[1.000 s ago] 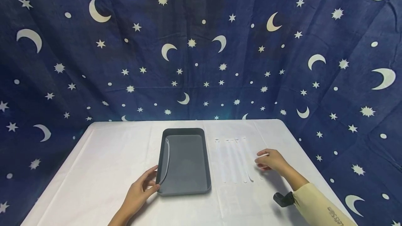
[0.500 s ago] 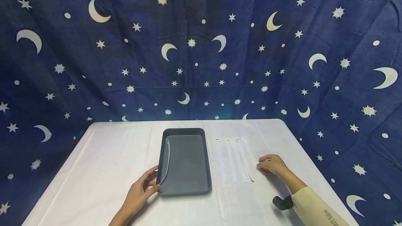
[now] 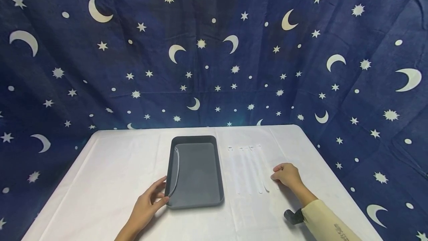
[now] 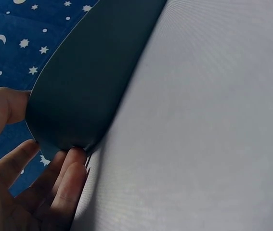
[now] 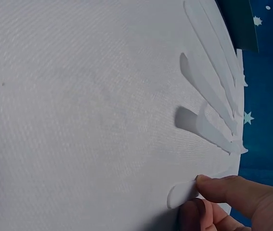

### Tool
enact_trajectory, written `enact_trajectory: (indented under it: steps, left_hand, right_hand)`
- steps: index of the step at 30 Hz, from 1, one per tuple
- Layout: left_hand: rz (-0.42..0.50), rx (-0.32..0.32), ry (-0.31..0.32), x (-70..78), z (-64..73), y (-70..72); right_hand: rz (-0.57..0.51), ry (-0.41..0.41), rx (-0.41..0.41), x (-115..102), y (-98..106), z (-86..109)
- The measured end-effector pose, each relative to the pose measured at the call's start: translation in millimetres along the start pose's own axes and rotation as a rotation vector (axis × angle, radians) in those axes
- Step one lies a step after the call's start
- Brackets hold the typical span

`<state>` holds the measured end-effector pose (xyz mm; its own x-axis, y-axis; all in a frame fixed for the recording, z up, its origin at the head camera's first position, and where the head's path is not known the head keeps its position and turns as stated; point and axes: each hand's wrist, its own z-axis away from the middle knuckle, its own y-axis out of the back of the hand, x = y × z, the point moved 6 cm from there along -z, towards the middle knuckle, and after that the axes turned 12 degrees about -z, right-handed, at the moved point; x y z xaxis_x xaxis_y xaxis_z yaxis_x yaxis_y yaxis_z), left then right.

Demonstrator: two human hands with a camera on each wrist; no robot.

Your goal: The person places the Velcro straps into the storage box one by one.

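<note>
A dark grey rectangular tray (image 3: 200,174) lies on the white table. My left hand (image 3: 144,206) holds it at the near left corner, with the thumb by the rim and the fingers against the outside. Along the tray's left wall inside, one thin pale strip (image 3: 178,166) lies bowed. On the right, my right hand (image 3: 288,176) pinches the rounded near end of a white strip (image 5: 179,194) between thumb and fingers; most of that strip is hidden or blends into the cloth. Several similar white strips (image 5: 203,84) lie side by side between tray and hand, some with near ends curling up.
The white tablecloth (image 3: 100,181) spreads around the tray. Behind the table hangs a dark blue curtain (image 3: 150,62) with moons and stars. A black object (image 3: 294,217) is attached at my right wrist, beside the cream sleeve (image 3: 327,220).
My right hand has moved slightly and its fingers have closed on the near end of the rightmost strip. My left hand stays at the tray corner. The head view has shifted slightly.
</note>
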<state>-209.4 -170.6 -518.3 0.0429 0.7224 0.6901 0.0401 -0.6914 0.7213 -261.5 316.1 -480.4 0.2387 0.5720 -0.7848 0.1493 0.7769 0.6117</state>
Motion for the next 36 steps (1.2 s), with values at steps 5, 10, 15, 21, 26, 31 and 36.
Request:
enact_trajectory:
  steps: [5,10,15,21,26,31,36]
  left_hand:
    - [-0.007,0.007,-0.002,0.0,0.3,0.6]
    - [0.0,-0.002,0.008,-0.2,-0.4,0.6]
    - [0.008,-0.01,0.008,-1.7,-1.1,-0.3]
    - [0.015,-0.023,0.012,-3.4,-1.2,-1.9]
    - [0.021,-0.027,-0.001,-2.2,-0.3,-0.6]
    - [0.019,-0.025,-0.002,-1.6,-1.5,-0.8]
    - [0.018,-0.026,0.003,-2.0,-1.1,-0.3]
  right_hand:
    - [0.016,0.011,0.007,-1,-2,-1.6]
    - [0.045,0.026,0.011,-3,-4,-4.0]
    - [0.037,0.01,0.004,-4,-6,-4.7]
    - [0.03,0.002,-0.017,-5,-9,-4.3]
    - [0.04,-0.008,-0.043,-6,-12,-5.8]
    - [0.077,-0.017,-0.059,-5,-12,-10.0]
    - [0.049,-0.05,-0.091,0,-10,-14.5]
